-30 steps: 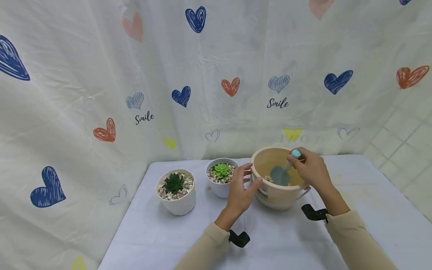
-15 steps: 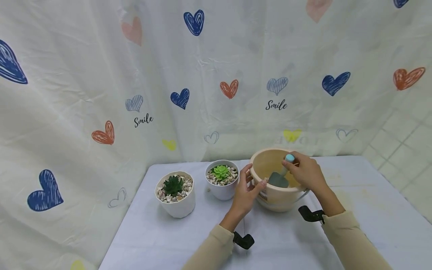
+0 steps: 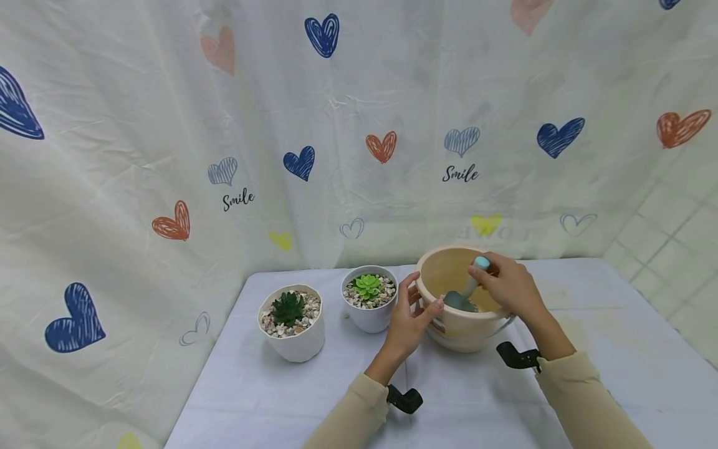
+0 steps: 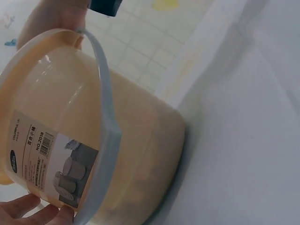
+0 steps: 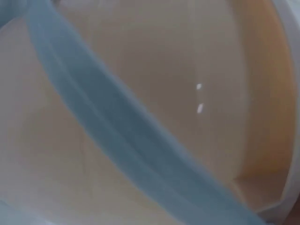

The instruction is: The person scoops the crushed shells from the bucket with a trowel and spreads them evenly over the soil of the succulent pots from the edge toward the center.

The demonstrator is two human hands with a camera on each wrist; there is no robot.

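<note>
A cream bucket (image 3: pixel 457 327) with a grey-blue carrying handle (image 4: pixel 108 126) stands on the table. My left hand (image 3: pixel 406 321) steadies its left side, fingers against the wall and thumb at the near rim. In the left wrist view, fingertips (image 4: pixel 44 213) lie by the paper label (image 4: pixel 49 161). My right hand (image 3: pixel 513 284) reaches over the right rim and grips a small trowel (image 3: pixel 471 287) by its handle. The trowel slants down inside the bucket, its grey blade low among pale pebbles (image 3: pixel 473 307), partly hidden by the near rim. Bucket wall and carrying handle (image 5: pixel 126 126) fill the right wrist view.
Left of the bucket stand two white pots with pebbles: one (image 3: pixel 370 319) holds a light green succulent (image 3: pixel 367 286), the other (image 3: pixel 297 346) a dark green one (image 3: pixel 288 307). A heart-printed curtain (image 3: pixel 336 199) hangs behind the white-covered table (image 3: pixel 449 399).
My right hand and the trowel have shifted left inside the bucket, and the blade has dipped lower. My left hand has moved slightly right, closer around the rim.
</note>
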